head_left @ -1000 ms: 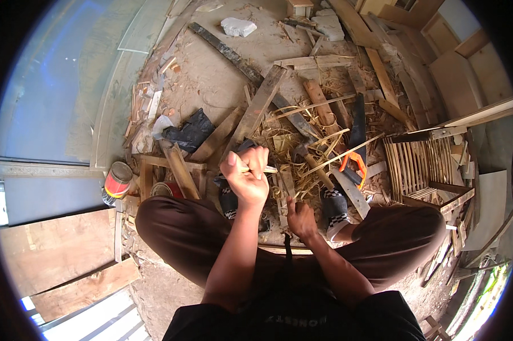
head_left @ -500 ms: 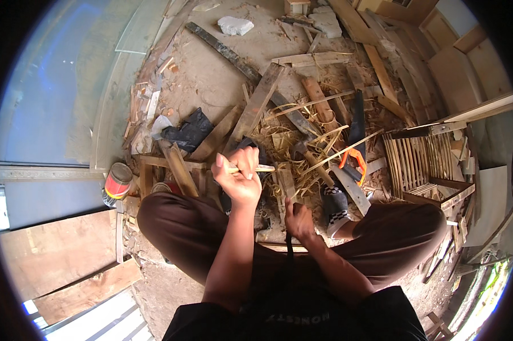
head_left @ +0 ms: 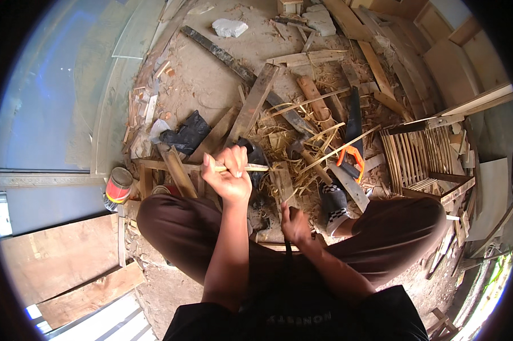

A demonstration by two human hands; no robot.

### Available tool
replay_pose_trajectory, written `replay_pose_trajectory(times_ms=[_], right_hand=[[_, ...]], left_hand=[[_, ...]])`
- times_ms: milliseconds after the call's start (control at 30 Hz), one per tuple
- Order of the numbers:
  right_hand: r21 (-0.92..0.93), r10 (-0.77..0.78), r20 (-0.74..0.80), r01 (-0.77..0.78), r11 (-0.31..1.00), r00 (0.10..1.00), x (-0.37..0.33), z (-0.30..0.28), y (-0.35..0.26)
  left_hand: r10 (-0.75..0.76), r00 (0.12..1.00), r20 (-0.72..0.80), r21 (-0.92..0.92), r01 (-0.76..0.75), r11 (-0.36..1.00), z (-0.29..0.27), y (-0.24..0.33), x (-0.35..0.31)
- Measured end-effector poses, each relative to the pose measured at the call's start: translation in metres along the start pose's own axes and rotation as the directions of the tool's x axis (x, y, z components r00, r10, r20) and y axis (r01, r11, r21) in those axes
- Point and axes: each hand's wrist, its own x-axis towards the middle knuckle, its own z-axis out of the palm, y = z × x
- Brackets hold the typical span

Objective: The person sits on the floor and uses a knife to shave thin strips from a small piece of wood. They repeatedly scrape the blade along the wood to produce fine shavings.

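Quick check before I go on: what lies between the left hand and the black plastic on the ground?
In the head view, a slanting wooden board lies between the left hand and the black plastic.

Pale wooden stick (head_left: 257, 167), slim, straight, roughly level, gripped crosswise in left hand (head_left: 228, 175), right end sticking out. Thin pale piece (head_left: 291, 197) juts slantwise from right hand (head_left: 297, 225), rest hidden.

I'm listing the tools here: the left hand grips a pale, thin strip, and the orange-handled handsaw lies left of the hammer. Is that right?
Not quite: the head view shows the orange-handled handsaw lying right of the hammer. The left hand does grip a pale, thin strip.
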Motion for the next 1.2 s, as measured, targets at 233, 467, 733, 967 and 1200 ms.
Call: replay_pose_trajectory(times_ms=[233,467,733,967,1200], right_hand=[[0.195,-0.235,-0.069,0.244,0.950,0.970,0.000,0.005,0.010],[0.008,0.046,-0.011,-0.046,0.999,0.999,0.000,0.001,0.000],[0.171,-0.200,0.024,0.193,0.966,0.980,-0.008,-0.027,-0.079],[0.063,-0.325,-0.226,0.347,0.936,0.918,0.048,0.015,0.016],[0.146,0.084,-0.002,-0.082,0.986,0.997,0.055,0.006,0.016]], left_hand=[[0.027,1.000,-0.004,-0.068,-0.027,0.997,-0.009,0.001,0.000],[0.006,1.000,0.029,-0.069,-0.004,0.998,-0.004,-0.003,0.005],[0.020,1.000,0.014,-0.015,-0.020,1.000,0.000,0.001,0.000],[0.017,1.000,0.022,-0.072,-0.015,0.997,-0.003,-0.002,-0.001],[0.023,0.999,0.022,-0.085,-0.021,0.996,-0.006,-0.009,-0.006]])
